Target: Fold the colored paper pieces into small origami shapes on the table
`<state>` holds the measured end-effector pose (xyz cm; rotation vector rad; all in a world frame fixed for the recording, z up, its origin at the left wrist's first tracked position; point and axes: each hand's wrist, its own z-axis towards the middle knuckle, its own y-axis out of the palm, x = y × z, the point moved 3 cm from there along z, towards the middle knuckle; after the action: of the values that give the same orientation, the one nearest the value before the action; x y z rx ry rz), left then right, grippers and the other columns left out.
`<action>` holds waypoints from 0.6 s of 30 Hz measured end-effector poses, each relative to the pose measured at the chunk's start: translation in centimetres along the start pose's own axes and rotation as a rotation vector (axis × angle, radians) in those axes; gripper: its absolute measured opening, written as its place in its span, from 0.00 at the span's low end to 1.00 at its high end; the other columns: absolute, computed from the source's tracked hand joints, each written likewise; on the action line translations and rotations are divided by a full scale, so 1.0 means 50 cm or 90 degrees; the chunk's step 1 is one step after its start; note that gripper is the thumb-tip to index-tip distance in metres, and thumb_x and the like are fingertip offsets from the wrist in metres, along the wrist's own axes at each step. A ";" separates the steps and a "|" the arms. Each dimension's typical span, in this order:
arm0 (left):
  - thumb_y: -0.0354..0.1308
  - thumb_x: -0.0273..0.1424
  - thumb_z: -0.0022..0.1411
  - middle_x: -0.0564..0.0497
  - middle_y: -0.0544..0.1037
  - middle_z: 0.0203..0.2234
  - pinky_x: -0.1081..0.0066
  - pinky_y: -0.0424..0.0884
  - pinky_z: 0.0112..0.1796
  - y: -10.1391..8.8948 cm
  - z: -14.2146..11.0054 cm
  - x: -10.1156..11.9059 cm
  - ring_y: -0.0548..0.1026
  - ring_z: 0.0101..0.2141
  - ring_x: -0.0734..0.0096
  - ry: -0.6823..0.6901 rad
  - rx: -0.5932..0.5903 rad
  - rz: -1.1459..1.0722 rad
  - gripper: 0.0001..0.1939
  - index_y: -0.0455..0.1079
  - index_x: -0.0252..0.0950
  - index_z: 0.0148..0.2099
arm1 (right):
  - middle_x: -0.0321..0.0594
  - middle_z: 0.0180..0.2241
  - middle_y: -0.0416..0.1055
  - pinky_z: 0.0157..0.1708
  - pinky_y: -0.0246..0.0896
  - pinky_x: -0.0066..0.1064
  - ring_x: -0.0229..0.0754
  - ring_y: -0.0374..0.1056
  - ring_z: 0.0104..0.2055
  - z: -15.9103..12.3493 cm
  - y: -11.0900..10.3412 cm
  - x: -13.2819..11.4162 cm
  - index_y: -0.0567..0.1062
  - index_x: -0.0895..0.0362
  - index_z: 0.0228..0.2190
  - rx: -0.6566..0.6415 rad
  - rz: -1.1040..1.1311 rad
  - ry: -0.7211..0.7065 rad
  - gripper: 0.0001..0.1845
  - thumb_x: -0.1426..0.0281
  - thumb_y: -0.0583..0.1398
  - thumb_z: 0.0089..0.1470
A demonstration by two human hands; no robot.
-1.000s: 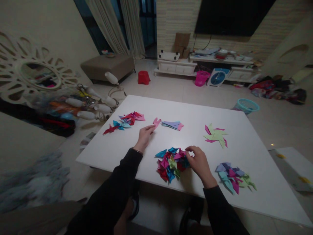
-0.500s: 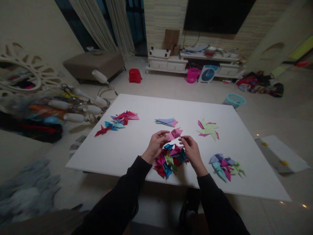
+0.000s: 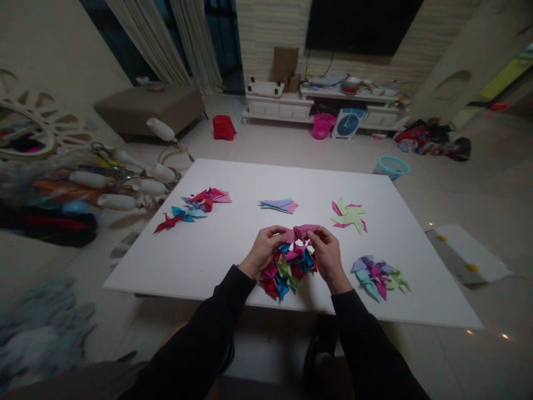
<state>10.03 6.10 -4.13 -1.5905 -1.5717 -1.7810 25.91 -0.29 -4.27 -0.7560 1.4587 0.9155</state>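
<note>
Between my hands is a pink origami crane, its wings spread out sideways above the table. My left hand pinches one wing, and my right hand pinches the other. Right below them lies a heap of folded paper cranes in red, blue, magenta and green, partly covered by my hands. Beyond the hands rests a flat stack of folded paper pieces in lilac, blue and pink.
On the white table, a row of paper cranes lies at left. A green and pink paper pinwheel is at the back right, with more cranes nearer. A lamp with white shades stands by the left edge.
My right hand has closed on the crane's right side, and the pink paper is now stretched wider between both hands. The view has shifted slightly.
</note>
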 end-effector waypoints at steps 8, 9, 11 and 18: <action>0.73 0.36 0.50 0.50 0.79 0.28 0.72 0.69 0.34 -0.003 0.007 -0.010 0.75 0.30 0.72 0.033 -0.024 0.109 0.12 0.78 0.34 0.35 | 0.36 0.29 0.75 0.32 0.61 0.30 0.38 0.67 0.30 0.001 0.002 -0.002 0.76 0.55 0.31 -0.007 0.024 0.000 0.11 0.62 0.68 0.48; 0.73 0.36 0.50 0.50 0.78 0.28 0.72 0.69 0.34 -0.004 0.009 -0.012 0.75 0.30 0.72 0.029 -0.024 0.110 0.13 0.78 0.34 0.35 | 0.35 0.28 0.75 0.31 0.61 0.30 0.38 0.67 0.29 0.003 0.002 0.000 0.76 0.55 0.31 -0.005 0.030 0.008 0.12 0.62 0.68 0.48; 0.73 0.37 0.51 0.50 0.79 0.28 0.71 0.69 0.34 -0.003 0.011 -0.013 0.75 0.30 0.71 0.024 -0.026 0.111 0.13 0.78 0.35 0.36 | 0.35 0.28 0.75 0.31 0.61 0.30 0.38 0.67 0.28 0.005 0.002 0.007 0.75 0.54 0.32 -0.002 0.050 0.032 0.14 0.62 0.69 0.47; 0.73 0.38 0.50 0.47 0.80 0.33 0.70 0.70 0.39 0.010 0.004 -0.002 0.76 0.34 0.70 0.048 -0.063 0.128 0.15 0.78 0.33 0.35 | 0.32 0.26 0.76 0.30 0.61 0.29 0.37 0.69 0.27 0.002 0.003 0.014 0.72 0.54 0.36 -0.012 0.133 0.096 0.19 0.66 0.71 0.43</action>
<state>10.54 6.05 -4.01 -1.6401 -1.2597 -1.8099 25.73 -0.10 -4.97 -0.7083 1.6868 1.0500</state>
